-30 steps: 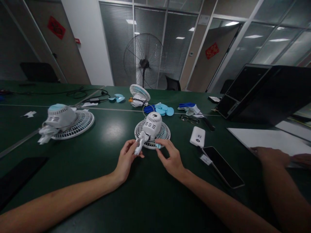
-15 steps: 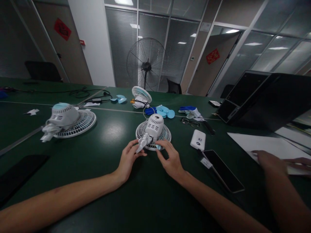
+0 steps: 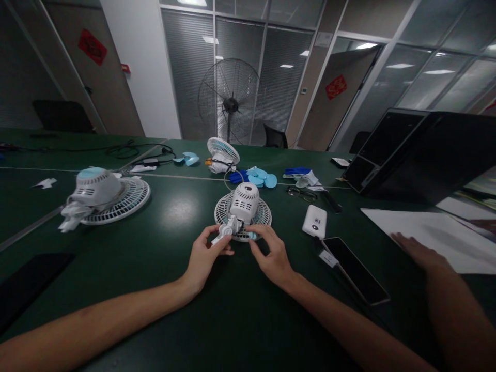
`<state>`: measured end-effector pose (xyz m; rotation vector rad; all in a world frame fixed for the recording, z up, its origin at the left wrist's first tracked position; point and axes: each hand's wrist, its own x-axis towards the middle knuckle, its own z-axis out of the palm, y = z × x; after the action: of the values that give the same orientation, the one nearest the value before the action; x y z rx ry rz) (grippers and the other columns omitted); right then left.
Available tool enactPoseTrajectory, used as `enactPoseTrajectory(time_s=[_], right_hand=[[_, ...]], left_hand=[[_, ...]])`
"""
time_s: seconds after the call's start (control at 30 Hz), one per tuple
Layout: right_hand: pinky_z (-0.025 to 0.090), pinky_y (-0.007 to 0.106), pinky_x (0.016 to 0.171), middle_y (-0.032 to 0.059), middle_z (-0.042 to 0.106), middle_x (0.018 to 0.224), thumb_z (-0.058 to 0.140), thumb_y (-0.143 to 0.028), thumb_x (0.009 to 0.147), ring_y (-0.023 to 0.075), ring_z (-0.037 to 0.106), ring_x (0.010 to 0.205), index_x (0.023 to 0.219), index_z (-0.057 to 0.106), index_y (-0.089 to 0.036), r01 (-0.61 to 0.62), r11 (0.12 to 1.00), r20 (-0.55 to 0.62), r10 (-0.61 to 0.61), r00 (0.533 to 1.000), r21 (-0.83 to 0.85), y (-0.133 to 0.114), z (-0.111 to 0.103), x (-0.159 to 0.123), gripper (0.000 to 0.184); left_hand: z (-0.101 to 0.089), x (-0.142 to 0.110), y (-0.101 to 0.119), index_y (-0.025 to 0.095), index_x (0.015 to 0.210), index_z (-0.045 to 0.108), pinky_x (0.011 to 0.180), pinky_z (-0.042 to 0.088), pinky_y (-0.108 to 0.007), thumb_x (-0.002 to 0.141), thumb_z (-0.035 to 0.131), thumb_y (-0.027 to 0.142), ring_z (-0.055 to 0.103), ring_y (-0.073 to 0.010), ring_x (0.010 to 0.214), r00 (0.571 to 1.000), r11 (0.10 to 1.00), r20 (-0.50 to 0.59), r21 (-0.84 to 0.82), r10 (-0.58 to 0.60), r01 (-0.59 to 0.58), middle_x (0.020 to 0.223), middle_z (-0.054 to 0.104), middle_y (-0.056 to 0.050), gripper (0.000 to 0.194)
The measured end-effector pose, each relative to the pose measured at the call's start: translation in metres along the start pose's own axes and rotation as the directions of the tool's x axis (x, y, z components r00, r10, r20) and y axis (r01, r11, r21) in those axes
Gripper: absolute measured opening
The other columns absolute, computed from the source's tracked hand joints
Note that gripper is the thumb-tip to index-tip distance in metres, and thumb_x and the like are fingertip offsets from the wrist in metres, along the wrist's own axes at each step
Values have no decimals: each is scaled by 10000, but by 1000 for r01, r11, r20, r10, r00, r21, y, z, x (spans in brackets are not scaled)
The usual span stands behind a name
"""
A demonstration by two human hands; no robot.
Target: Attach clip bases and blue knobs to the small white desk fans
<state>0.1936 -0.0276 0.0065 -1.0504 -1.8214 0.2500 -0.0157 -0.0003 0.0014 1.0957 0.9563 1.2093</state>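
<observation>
A small white clip fan (image 3: 245,204) lies grille down on the green table, its motor housing pointing up. My left hand (image 3: 205,254) is closed on the fan's white clip (image 3: 226,230), thumb and fingers gripping its sides. On the other side, my right hand (image 3: 272,254) has its fingertips at the grille rim and the neck below the housing. A small light-blue patch (image 3: 252,235) shows between its thumb and forefinger; whether it is a loose part or the blade behind the grille is unclear. The undersides of both hands are hidden.
Another small fan (image 3: 96,196) lies at left, a third (image 3: 222,155) behind. Light-blue blades (image 3: 262,178), gloves (image 3: 304,178), glasses (image 3: 301,194), a white power bank (image 3: 314,221) and a phone (image 3: 356,269) surround the workspace. Another person's hand (image 3: 420,253) rests on white paper (image 3: 434,232).
The clip in my left hand has swung to a flatter angle, its end higher and further left. My right hand has barely moved. The other person's near hand has slid left on the paper.
</observation>
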Motion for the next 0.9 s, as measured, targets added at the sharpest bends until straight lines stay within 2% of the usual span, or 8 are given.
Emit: enactPoseTrajectory(time_s=[0.07, 0.17, 0.5, 0.63, 0.73, 0.83, 0.9], right_hand=[[532, 473, 1046, 66, 701, 1233, 587, -115, 970, 256, 647, 1181, 1285, 629, -276, 18, 1000, 7, -18, 1000, 4, -3, 0, 0, 355], [535, 481, 1048, 69, 706, 1234, 579, -115, 974, 258, 649, 1183, 1301, 624, -275, 63, 998, 43, -62, 997, -4, -5, 0, 0, 367], [484, 531, 1137, 61, 710, 1242, 590, -121, 965, 253, 660, 1195, 1305, 621, -275, 128, 991, 152, -121, 981, -43, -6, 2, -3, 375], [527, 508, 1089, 68, 716, 1218, 592, -107, 951, 255, 670, 1175, 1294, 635, -269, 128, 990, 159, -118, 980, -55, -9, 2, -2, 382], [569, 483, 1029, 69, 725, 1191, 591, -101, 945, 254, 682, 1144, 1268, 656, -267, 100, 993, 106, -94, 990, -61, -9, 4, -1, 369], [572, 488, 1025, 67, 726, 1202, 593, -112, 958, 256, 684, 1140, 1268, 654, -273, 60, 997, 46, -57, 997, -56, -7, 5, 1, 355], [570, 490, 1033, 66, 716, 1230, 589, -127, 976, 259, 677, 1161, 1308, 631, -285, 18, 998, 9, -17, 1000, -56, -6, 5, 3, 370]], left_hand=[[0, 2, -3, 158, 1124, 655, 493, 492, -187, 808, 849, 399, 567, -89, 512, 1000, 999, -25, 30, 12, -11, 694, 630, 43, 443], [-1, 5, -5, 174, 1095, 636, 412, 350, -161, 815, 828, 445, 455, -60, 456, 998, 998, -53, 62, 28, -25, 674, 560, 69, 434], [-4, 24, -2, 190, 1067, 605, 410, 337, -163, 776, 839, 471, 432, -64, 445, 991, 988, -101, 139, 88, -73, 677, 564, 68, 468], [-2, 32, -1, 182, 1046, 611, 403, 316, -164, 760, 857, 455, 429, -64, 429, 992, 990, -90, 120, 90, -79, 662, 572, 68, 466], [-2, 33, -1, 170, 1091, 627, 447, 397, -184, 785, 832, 454, 497, -90, 462, 995, 994, -53, 69, 86, -82, 668, 600, 53, 466], [-2, 30, -1, 158, 1158, 633, 604, 554, -254, 840, 756, 470, 638, -138, 596, 997, 997, -4, -9, 74, -74, 827, 692, -11, 462], [-2, 27, -1, 159, 1191, 631, 691, 608, -303, 846, 748, 455, 695, -164, 677, 998, 997, 27, -50, 60, -59, 948, 717, -44, 470]])
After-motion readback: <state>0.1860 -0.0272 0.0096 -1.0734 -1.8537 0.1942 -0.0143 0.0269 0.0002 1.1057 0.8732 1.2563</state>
